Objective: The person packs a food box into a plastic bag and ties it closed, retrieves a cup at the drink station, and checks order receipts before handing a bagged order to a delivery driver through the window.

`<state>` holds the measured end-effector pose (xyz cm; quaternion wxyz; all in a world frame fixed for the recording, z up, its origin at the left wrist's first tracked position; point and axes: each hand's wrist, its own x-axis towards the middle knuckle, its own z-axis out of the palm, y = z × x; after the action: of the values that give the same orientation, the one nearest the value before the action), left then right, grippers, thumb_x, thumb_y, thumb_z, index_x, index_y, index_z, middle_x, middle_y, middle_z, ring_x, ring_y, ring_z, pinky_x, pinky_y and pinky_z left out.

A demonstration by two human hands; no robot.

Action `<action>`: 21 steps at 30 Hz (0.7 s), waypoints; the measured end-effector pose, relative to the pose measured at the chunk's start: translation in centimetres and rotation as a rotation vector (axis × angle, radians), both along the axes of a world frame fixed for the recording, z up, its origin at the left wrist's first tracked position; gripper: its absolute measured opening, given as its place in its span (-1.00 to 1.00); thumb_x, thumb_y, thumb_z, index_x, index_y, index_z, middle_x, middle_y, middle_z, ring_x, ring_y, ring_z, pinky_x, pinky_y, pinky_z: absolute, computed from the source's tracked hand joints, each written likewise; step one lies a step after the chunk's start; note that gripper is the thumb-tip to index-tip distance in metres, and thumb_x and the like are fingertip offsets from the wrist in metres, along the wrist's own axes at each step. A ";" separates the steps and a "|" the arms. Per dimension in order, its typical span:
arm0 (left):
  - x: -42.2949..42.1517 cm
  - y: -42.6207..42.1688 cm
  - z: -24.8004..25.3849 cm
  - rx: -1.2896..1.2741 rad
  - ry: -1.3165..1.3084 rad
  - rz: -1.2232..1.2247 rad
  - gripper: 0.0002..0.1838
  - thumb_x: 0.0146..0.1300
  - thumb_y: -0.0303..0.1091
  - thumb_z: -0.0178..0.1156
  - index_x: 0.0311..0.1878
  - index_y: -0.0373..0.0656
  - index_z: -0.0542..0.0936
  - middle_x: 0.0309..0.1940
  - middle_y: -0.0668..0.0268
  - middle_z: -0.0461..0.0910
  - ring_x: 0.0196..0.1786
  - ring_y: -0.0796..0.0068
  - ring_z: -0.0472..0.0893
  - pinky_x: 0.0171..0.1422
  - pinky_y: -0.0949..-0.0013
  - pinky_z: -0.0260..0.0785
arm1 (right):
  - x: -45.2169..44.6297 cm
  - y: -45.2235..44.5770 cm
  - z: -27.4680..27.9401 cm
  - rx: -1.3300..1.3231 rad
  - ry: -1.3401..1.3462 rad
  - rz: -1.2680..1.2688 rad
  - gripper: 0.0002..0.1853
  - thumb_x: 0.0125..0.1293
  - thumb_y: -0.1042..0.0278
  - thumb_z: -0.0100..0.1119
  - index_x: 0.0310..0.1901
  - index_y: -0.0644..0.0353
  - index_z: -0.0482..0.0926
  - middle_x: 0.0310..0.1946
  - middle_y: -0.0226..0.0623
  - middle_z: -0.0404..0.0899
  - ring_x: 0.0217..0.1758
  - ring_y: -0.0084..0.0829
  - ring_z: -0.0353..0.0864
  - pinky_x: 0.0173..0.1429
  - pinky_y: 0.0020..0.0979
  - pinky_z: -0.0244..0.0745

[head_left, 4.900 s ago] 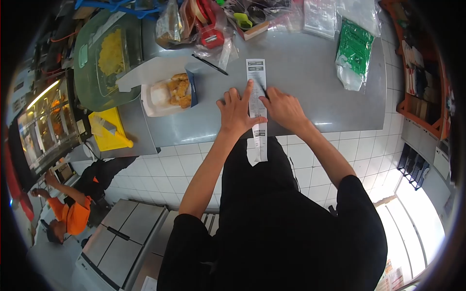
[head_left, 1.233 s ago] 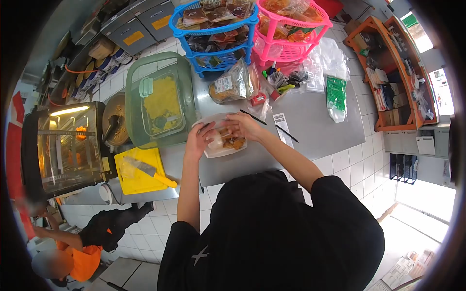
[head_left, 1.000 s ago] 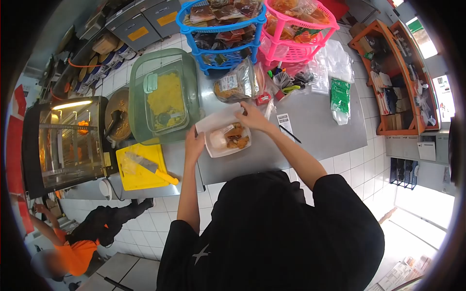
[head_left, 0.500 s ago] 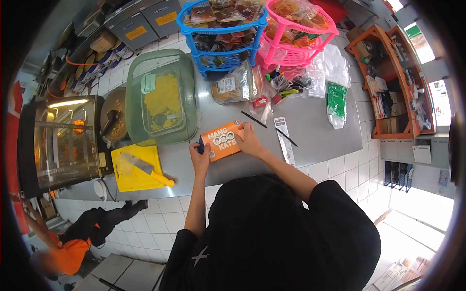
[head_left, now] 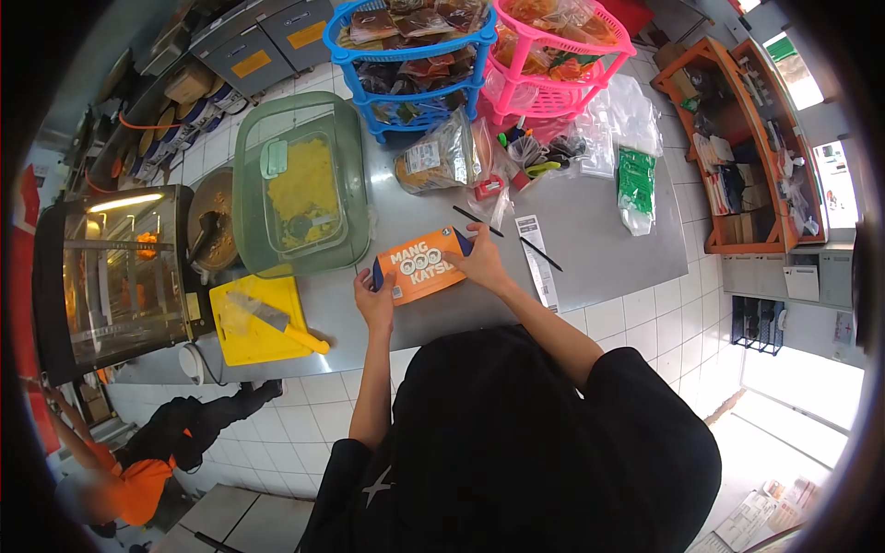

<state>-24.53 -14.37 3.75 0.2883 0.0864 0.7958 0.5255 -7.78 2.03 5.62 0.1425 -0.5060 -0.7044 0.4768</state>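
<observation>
An orange takeaway box [head_left: 422, 267] with white lettering and blue ends lies on the steel table before me. My left hand [head_left: 374, 297] grips its left end, the thumb against the near corner. At the opposite end, my right hand [head_left: 482, 260] is closed around the edge, thumb on the orange top and fingers at the blue side. Just past that hand are two black sticks [head_left: 477, 221] and a printed paper strip [head_left: 537, 263].
Left of the box stand a green tub [head_left: 358, 235] with yellow food, and a yellow cutting board [head_left: 241, 343] bearing a knife [head_left: 300, 339]. Blue [head_left: 415, 97] and pink baskets [head_left: 558, 100] stand behind. A person in orange [head_left: 143, 488] is at lower left.
My right hand has moved from the box's top to its right end, where a blue side now shows. The left hand stays at the left end. The view has shifted slightly.
</observation>
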 end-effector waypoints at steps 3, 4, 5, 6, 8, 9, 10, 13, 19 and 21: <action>-0.7 -0.5 0.0 -0.048 0.114 -0.112 -0.40 0.29 -0.16 0.37 0.24 -0.40 0.49 -0.01 0.05 0.64 -0.01 0.37 0.62 0.11 0.34 0.46 | 0.0 -0.2 2.2 -0.049 -0.002 0.012 -0.22 0.15 0.05 0.47 0.22 0.35 0.26 -0.18 0.09 0.66 -0.16 -0.07 0.71 -0.01 -0.20 0.59; -0.8 -0.7 0.0 -0.057 0.083 -0.147 -0.43 0.33 -0.13 0.32 0.23 -0.39 0.52 -0.02 0.06 0.65 -0.03 0.38 0.62 0.11 0.35 0.46 | 0.1 -0.3 0.6 -0.004 -0.028 0.059 -0.25 0.20 0.08 0.40 0.24 0.37 0.25 -0.20 0.10 0.66 -0.16 -0.01 0.70 0.00 -0.17 0.58; -1.0 -0.8 0.0 -0.067 0.054 -0.184 -0.45 0.36 -0.11 0.28 0.22 -0.38 0.54 -0.04 0.07 0.67 -0.05 0.39 0.62 0.11 0.36 0.45 | 0.3 -0.3 -2.0 0.040 -0.051 0.105 -0.29 0.26 0.10 0.33 0.26 0.38 0.24 -0.22 0.11 0.66 -0.17 0.06 0.69 0.01 -0.14 0.58; -1.0 -0.8 0.5 -0.083 0.037 -0.227 -0.47 0.40 -0.10 0.22 0.24 -0.36 0.54 -0.03 0.05 0.67 -0.03 0.34 0.64 0.11 0.33 0.46 | 0.3 -0.6 -3.6 0.083 -0.074 0.151 -0.32 0.32 0.13 0.27 0.28 0.39 0.22 -0.23 0.12 0.66 -0.18 0.12 0.69 0.03 -0.10 0.57; -0.5 -0.8 2.0 -0.118 0.000 -0.315 -0.49 0.47 -0.09 0.09 0.27 -0.30 0.55 -0.01 0.01 0.69 0.00 0.26 0.68 0.10 0.28 0.48 | 0.1 -1.4 -3.7 -0.054 -0.167 0.228 -0.37 0.35 0.18 0.16 0.28 0.45 0.22 -0.19 0.18 0.63 -0.10 0.20 0.64 0.08 -0.05 0.54; -0.6 -1.2 1.2 -0.116 0.027 -0.329 -0.50 0.49 -0.10 0.06 0.29 -0.28 0.53 0.01 0.01 0.68 0.03 0.26 0.67 0.13 0.29 0.47 | 0.0 -1.8 -3.7 -0.119 -0.212 0.262 -0.39 0.36 0.20 0.10 0.28 0.48 0.22 -0.18 0.21 0.62 -0.05 0.24 0.62 0.11 -0.02 0.53; -0.6 -1.5 -0.3 -0.108 0.054 -0.344 -0.51 0.50 -0.11 0.03 0.32 -0.25 0.51 0.04 0.00 0.66 0.06 0.26 0.66 0.16 0.29 0.46 | 0.0 -2.4 -5.3 0.031 -0.154 0.229 -0.39 0.36 0.20 0.11 0.27 0.49 0.23 -0.10 0.24 0.58 0.01 0.22 0.59 0.15 -0.02 0.51; -0.3 -2.1 -3.0 0.002 0.063 -0.304 -0.50 0.52 -0.13 0.01 0.38 -0.23 0.45 0.14 0.01 0.61 0.14 0.26 0.63 0.23 0.29 0.43 | 0.1 -3.9 -6.4 0.259 -0.014 0.130 -0.38 0.33 0.21 0.15 0.25 0.52 0.27 0.09 0.32 0.47 0.18 0.17 0.50 0.25 -0.05 0.44; -0.3 -3.0 -4.5 0.026 0.002 -0.275 -0.48 0.50 -0.14 0.07 0.37 -0.28 0.43 0.24 0.04 0.54 0.20 0.21 0.59 0.29 0.25 0.40 | 0.5 -2.0 -3.0 -0.181 0.083 -0.014 -0.32 0.19 0.12 0.40 0.19 0.48 0.42 0.13 0.22 0.51 0.23 0.03 0.54 0.31 -0.12 0.43; 0.1 -2.6 -4.8 0.088 0.073 -0.291 -0.49 0.48 -0.14 0.11 0.33 -0.30 0.45 0.21 0.04 0.55 0.19 0.23 0.59 0.27 0.27 0.41 | 0.2 -1.8 -3.9 -0.126 0.118 -0.071 -0.29 0.14 0.08 0.48 0.18 0.41 0.45 0.08 0.12 0.58 0.17 -0.05 0.60 0.26 -0.14 0.48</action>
<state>-24.44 -16.95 -1.07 0.3283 0.2325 0.7608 0.5092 -7.63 0.19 1.68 0.1684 -0.5097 -0.6452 0.5437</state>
